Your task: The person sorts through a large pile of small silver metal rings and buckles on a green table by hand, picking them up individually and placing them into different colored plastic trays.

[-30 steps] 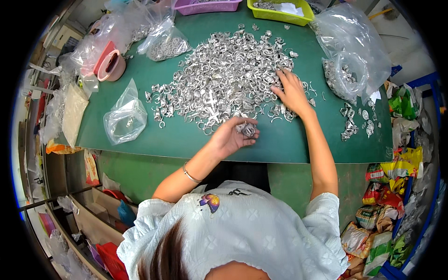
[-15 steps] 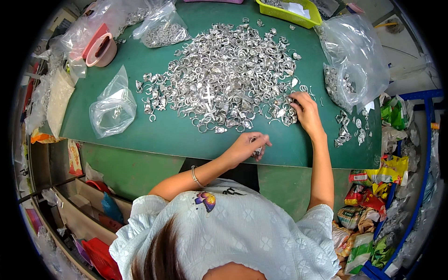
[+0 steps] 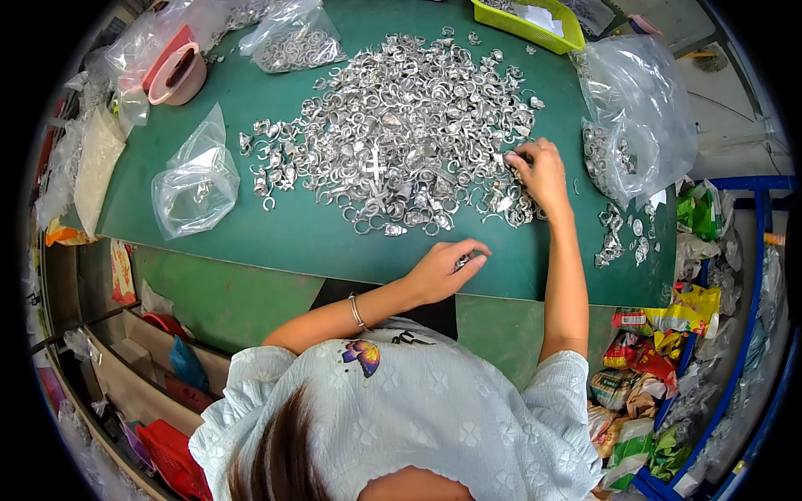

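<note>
A wide heap of silver-coloured metal rings (image 3: 418, 125) covers the middle of the green table (image 3: 284, 238); a cross-shaped piece (image 3: 374, 167) lies among them. My right hand (image 3: 541, 175) reaches over the heap's right edge, thumb and forefinger pinched at a small silver-coloured piece whose shape is partly hidden. Near the table's front edge, my left hand (image 3: 447, 271) is curled around small silver-coloured metal pieces; a bit of metal glints between thumb and fingers. Just right of the heap, a smaller group of metal pieces (image 3: 611, 238) lies apart, flat oval ones among them.
An open clear bag (image 3: 196, 192) lies at left, near a pink bowl (image 3: 180, 79). Another bag of rings (image 3: 292, 50) sits at the back. At right stands a large clear bag (image 3: 639, 125) holding metal pieces; a yellow-green basket (image 3: 535, 29) is at the far edge.
My right hand has shifted slightly left and up along the heap's right edge. My left hand has turned, its fingers more curled over the pieces. The view has shifted slightly.
</note>
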